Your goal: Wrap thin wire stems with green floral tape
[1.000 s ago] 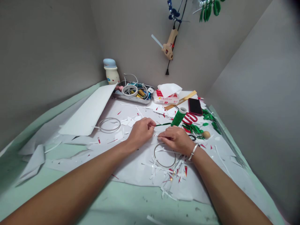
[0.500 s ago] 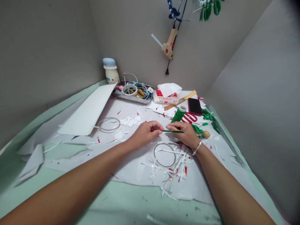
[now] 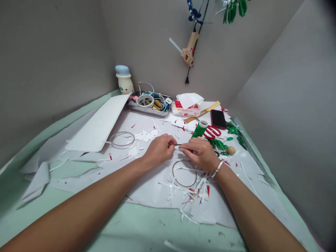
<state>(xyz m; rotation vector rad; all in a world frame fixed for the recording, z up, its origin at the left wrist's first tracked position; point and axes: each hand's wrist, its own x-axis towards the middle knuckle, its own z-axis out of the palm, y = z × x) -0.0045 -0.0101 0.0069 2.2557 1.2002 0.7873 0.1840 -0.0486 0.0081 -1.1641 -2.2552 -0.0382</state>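
Note:
My left hand [image 3: 159, 149] and my right hand [image 3: 200, 153] meet over the white paper sheet [image 3: 147, 189], fingertips pinched together. Between them runs a thin green strip [image 3: 179, 144], and each hand grips one end of it. Just behind my right hand lies a green thread spool [image 3: 199, 129] on its side. A metal wire ring [image 3: 184, 173] lies flat on the paper directly below my hands, among white and red paper scraps [image 3: 189, 196]. A silver bangle circles my right wrist.
A second wire ring [image 3: 122, 139] lies to the left beside a large white card [image 3: 99, 123]. At the back stand a metal tray [image 3: 149, 104], bottle [image 3: 124, 80], tissue pack [image 3: 187, 106], wooden ruler [image 3: 203, 111], phone [image 3: 218, 119], red scissors [image 3: 213, 132], green leaves [image 3: 232, 134]. A glue gun [image 3: 188, 50] hangs on the wall.
My right hand rose toward the spool with the green strip, then came back down and left, closing against my left hand. The strip now shows only briefly between the fingertips.

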